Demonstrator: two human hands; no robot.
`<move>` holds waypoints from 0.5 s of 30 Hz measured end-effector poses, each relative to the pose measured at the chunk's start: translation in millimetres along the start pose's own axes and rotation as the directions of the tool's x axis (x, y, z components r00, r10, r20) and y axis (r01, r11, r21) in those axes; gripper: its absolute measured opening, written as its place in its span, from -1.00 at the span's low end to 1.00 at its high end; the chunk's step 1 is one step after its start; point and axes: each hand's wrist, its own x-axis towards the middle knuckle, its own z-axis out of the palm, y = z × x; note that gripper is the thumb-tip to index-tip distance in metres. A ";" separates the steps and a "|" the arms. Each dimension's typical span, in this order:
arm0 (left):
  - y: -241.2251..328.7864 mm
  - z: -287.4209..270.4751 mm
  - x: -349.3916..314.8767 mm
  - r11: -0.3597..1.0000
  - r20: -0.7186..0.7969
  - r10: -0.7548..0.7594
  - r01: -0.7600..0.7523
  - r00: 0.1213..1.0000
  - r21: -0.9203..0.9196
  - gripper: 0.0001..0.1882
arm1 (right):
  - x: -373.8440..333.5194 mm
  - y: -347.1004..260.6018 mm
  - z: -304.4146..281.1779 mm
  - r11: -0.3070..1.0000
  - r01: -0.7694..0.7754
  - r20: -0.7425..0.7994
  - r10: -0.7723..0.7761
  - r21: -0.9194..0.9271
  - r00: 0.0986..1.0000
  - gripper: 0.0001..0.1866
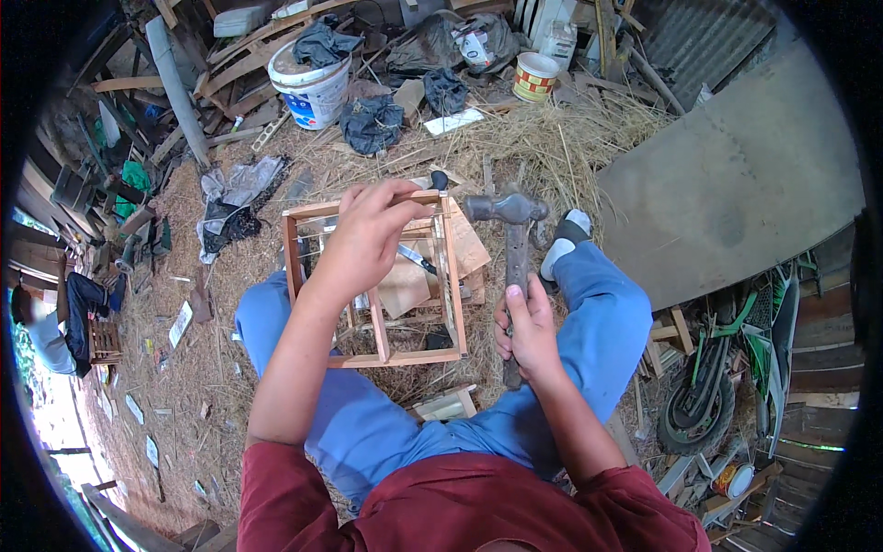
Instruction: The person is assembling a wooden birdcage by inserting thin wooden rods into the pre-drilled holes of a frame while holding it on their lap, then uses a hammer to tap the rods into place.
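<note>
A small open wooden frame (382, 345), built of thin strips, rests between my knees. My left hand (368, 230) is bent over its far right corner, fingers closed around the top strip. Whether a nail is pinched in those fingers is too small to tell. My right hand (529, 331) is wrapped around the handle of a ball-peen hammer (518, 253), held upright just right of the frame. The hammer's metal head is at the far end, close to the frame's corner but apart from it. Through the frame show flat wood pieces (405, 287) and a blade-like metal tool (417, 258).
Straw and wood scraps cover the ground. Beyond stand a white bucket (313, 97) and a yellow-red tub (535, 78), with black plastic bags (372, 124) nearby. A large grey sheet (736, 175) lies right, above a green motorbike (713, 377). Another person (60, 317) sits far left.
</note>
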 end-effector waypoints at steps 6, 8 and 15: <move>1.2 0.6 0.4 1.000 -0.004 0.000 0.000 1.000 -0.014 -0.61 | -1.5 7.5 6.7 0.998 0.017 0.004 -0.017 0.065 1.000 -0.76; 0.0 0.0 -0.7 1.000 -0.002 -0.006 0.006 1.000 -0.017 -0.60 | -2.3 7.0 7.5 0.998 0.006 0.014 -0.007 0.063 1.000 -0.75; -0.3 0.2 -1.0 1.000 -0.004 0.005 -0.005 1.000 -0.012 -0.61 | -3.7 12.8 9.7 0.999 0.013 0.013 -0.013 0.049 1.000 -0.74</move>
